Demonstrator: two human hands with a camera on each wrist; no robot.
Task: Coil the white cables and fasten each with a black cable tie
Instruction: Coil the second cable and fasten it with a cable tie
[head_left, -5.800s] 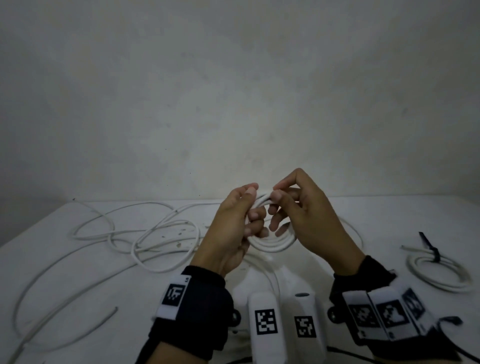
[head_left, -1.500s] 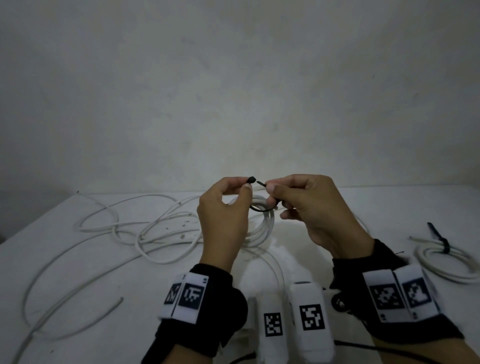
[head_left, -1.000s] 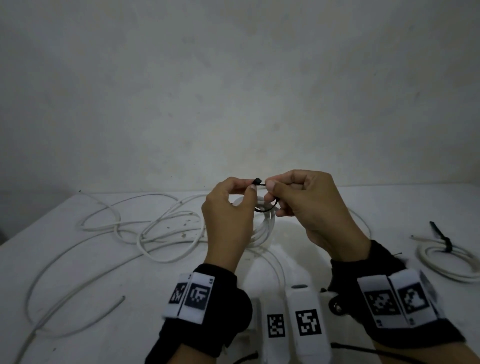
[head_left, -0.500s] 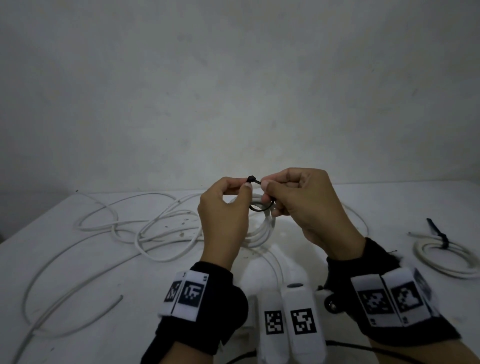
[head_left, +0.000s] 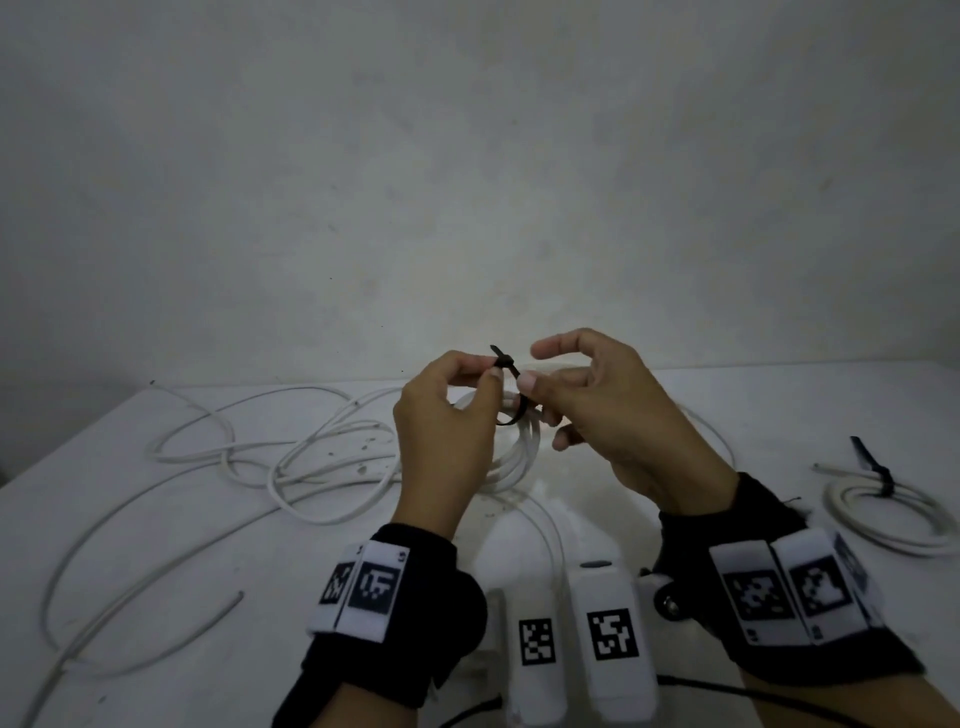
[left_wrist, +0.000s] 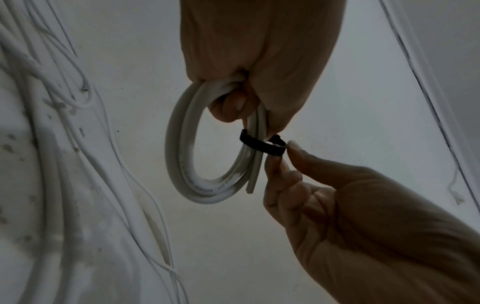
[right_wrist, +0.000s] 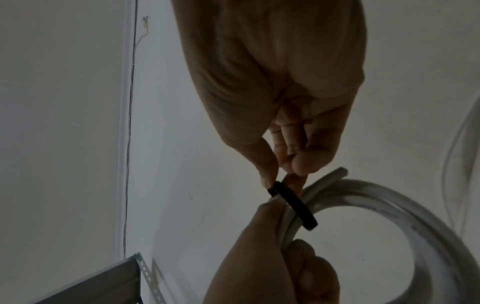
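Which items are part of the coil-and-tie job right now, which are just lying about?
In hand:
- small coiled white cable, gripped by left hand
- black plastic cable tie looped round it
- right hand at the tie

Lying about:
- loose tangled white cables
- already tied white coil
- white table

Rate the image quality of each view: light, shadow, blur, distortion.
Head view: dim, even light, corners darkened, the white table's edge bowed by the wide lens; the black plastic cable tie stays sharp. Left wrist view: the left hand is backlit and murky, the coiled white cable legible. Right wrist view: darker still, the right hand nearly a silhouette, grainy.
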